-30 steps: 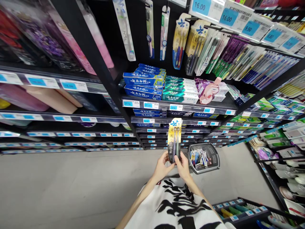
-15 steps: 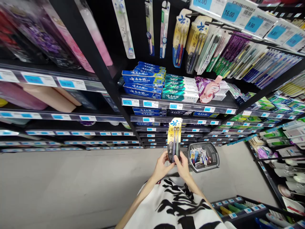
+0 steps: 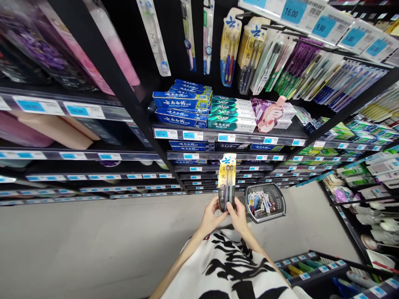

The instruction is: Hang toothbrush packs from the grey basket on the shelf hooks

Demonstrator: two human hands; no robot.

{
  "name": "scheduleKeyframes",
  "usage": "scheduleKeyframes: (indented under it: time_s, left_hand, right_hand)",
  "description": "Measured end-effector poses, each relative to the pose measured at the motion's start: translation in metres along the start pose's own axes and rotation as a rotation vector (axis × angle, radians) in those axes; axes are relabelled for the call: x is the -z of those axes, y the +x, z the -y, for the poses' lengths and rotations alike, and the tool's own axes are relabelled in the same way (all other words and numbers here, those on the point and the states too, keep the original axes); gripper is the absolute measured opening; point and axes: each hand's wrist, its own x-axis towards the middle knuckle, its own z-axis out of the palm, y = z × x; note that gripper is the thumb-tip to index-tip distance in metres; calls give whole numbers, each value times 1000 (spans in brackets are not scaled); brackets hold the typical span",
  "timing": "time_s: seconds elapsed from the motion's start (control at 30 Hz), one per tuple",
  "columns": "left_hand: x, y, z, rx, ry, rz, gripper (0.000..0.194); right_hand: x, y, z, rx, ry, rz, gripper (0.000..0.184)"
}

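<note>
Upright between my hands is a toothbrush pack (image 3: 227,182), yellow at the top and black below, with two dark brushes showing through its front. My left hand (image 3: 213,216) grips its lower left edge, fingers curled behind it. On the lower right, my right hand (image 3: 237,214) is closed on the same pack, its thumb lying on the front. Both hands are at the bottom end of the pack, above the floor and in front of the shelves. Similar yellow-and-black toothbrush packs (image 3: 252,56) hang on a hook higher up.
A black shopping basket (image 3: 282,207) holding several small packages stands on the floor, right of my hands. Ahead, toothpaste boxes (image 3: 182,104) and a pink bottle (image 3: 270,114) sit on a shelf. Low black bins (image 3: 311,265) are at lower right, and racks (image 3: 346,220) line the right side.
The shelves have shifted slightly left in view as the camera turned a little. Both hands keep the same hold on the toothbrush pack.
</note>
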Motion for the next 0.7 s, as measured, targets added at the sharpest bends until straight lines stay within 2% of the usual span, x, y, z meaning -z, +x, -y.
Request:
scheduleKeyframes:
  time_s: [0.5,0.7]
  left_hand:
    - [1,0,5,-9,13,10,51]
    - [0,0,8,-54,72,-20,55]
  right_hand:
    - [1,0,1,0,-9,7,25]
    - [0,0,3,30,-25,-16,23]
